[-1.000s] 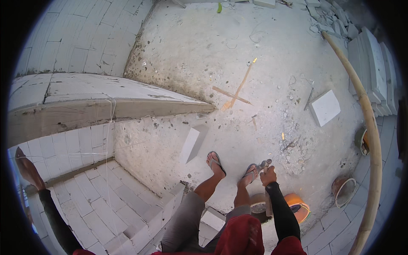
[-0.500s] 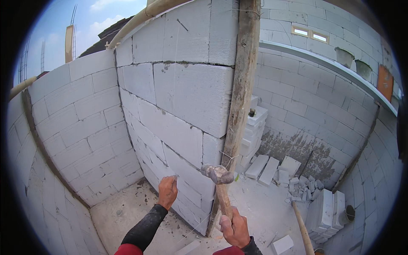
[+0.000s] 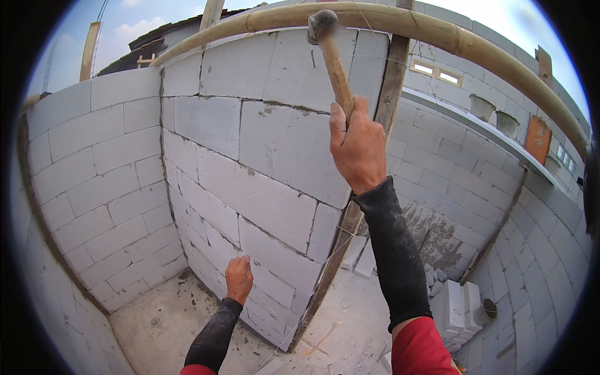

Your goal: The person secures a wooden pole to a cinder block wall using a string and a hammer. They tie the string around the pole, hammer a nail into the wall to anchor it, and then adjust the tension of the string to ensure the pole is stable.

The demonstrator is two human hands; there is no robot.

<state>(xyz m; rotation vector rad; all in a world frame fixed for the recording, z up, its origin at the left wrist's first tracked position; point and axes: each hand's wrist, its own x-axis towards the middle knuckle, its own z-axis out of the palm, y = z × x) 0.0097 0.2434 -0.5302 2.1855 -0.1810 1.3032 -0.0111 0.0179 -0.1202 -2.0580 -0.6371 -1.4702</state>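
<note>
My right hand is raised high, wrapped round the wooden handle of a hammer. The hammer's metal head is up in front of the bamboo pole, near the top of the white block wall. Lower down, my left hand is closed in a pinch close to the face of that wall. What its fingers hold, if anything, is too small to make out. A nail-like dark piece shows on one of the upper blocks. Along the wall's right end stands a rough wooden post.
A bamboo pole crosses above the wall. Beyond the post, stacked white blocks and a bucket stand by the right wall. More buckets sit on a high ledge. Thin string runs near the wall's right edge.
My right hand has swung the hammer up from beside the post's lower part to the top of the wall. The left hand stays near the wall's face. The view has tilted upward.
</note>
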